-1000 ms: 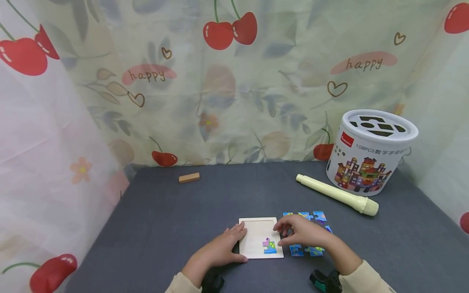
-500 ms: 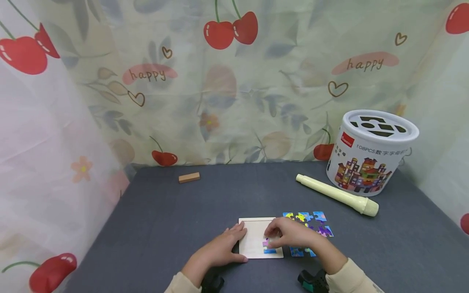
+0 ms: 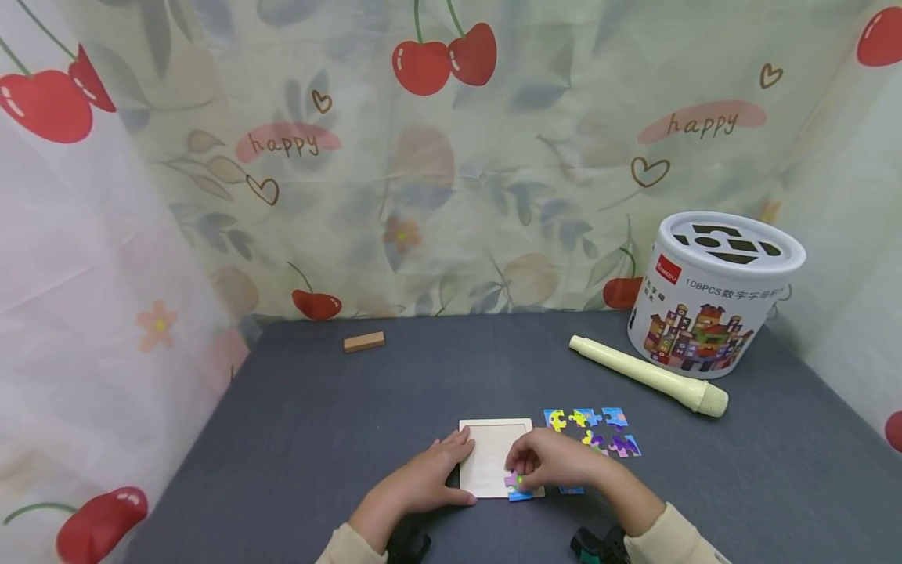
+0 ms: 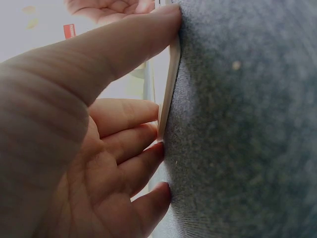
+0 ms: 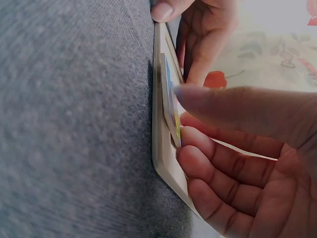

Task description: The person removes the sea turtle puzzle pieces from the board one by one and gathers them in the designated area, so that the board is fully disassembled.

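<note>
A pale wooden puzzle tray lies on the dark table. My left hand rests at its left side, thumb at the near corner and fingers spread along the edge. Over the tray's near right corner, my right hand pinches a colourful jigsaw piece, partly hidden by the fingers. In the right wrist view the piece is tilted, one side raised above the tray's rim, with the thumb on its printed face and fingertips at its end.
Several loose jigsaw pieces lie right of the tray, some hidden by the right hand. Behind them lies a pale yellow toy microphone, with a white block bucket at the back right. A small wooden block lies at the back left.
My right hand has moved left from the tray's right edge onto the piece in the near right corner and now pinches it, tilting it. The left hand has stayed still.
</note>
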Demonstrator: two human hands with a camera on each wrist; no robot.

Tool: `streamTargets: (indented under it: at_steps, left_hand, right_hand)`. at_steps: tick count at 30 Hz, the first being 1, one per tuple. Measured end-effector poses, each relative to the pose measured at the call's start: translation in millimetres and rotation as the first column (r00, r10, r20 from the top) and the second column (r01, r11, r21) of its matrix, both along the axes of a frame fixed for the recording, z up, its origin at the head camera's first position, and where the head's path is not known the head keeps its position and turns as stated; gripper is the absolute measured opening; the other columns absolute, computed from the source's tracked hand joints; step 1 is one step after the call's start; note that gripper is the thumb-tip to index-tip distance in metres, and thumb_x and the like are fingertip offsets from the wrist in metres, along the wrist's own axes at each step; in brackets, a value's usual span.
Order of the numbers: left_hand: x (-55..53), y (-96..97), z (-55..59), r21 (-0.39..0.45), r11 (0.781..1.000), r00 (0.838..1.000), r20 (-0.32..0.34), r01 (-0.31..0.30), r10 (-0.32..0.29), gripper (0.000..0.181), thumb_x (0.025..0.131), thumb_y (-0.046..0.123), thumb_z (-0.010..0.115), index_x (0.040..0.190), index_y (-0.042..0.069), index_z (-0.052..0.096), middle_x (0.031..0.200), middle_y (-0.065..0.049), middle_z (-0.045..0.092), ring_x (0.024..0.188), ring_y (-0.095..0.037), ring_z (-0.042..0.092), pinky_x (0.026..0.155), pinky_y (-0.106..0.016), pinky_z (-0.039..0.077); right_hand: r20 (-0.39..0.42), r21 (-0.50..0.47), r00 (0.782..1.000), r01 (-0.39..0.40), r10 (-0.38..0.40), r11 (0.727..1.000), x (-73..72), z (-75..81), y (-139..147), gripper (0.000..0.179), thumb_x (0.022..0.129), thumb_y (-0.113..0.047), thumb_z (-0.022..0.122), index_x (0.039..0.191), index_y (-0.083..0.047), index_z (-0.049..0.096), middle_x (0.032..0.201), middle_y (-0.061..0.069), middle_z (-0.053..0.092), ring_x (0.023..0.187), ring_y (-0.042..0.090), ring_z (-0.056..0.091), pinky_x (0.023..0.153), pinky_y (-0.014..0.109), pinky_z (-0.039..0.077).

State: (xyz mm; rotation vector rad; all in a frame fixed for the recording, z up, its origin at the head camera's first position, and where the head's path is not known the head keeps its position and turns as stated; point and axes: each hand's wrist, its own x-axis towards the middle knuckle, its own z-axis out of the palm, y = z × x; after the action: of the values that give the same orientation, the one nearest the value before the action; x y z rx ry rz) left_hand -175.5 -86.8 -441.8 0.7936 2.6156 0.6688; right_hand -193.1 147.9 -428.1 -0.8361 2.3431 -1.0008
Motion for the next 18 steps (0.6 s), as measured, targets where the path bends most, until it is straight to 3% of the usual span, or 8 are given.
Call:
streamTargets:
  at_steps: [10,18]
  left_hand:
    - [-1.7,-0.2,-0.8,0.000,1.000,1.000,0.001,0.003,-0.003,0.077,0.078,0.035,0.073,0.140,0.002,0.040,0.153,-0.011,0.028,0.142,-0.024,0.025,0.113,-0.048,0.022]
    - [-1.2,-0.2,-0.5,0.018,1.000,1.000,0.008,0.007,-0.007,0.077,0.078,0.033,0.074,0.140,0.001,0.040,0.152,-0.013,0.028,0.142,-0.025,0.025,0.113,-0.048,0.022]
  right_hand:
    - [0.020,-0.003,1.000,0.000,0.000,1.000,-0.5,0.9,1.0,0.027,0.067,-0.003,0.079,0.089,-0.005,0.063,0.076,0.001,0.056,0.069,0.007,0.049,0.062,0.019,0.043]
    - [-0.024,-0.007,1.000,0.000,0.000,1.000,2.2,-0.1,0.3,0.031,0.065,-0.004,0.080,0.088,-0.007,0.060,0.073,0.000,0.053,0.065,0.005,0.048,0.058,0.018,0.042]
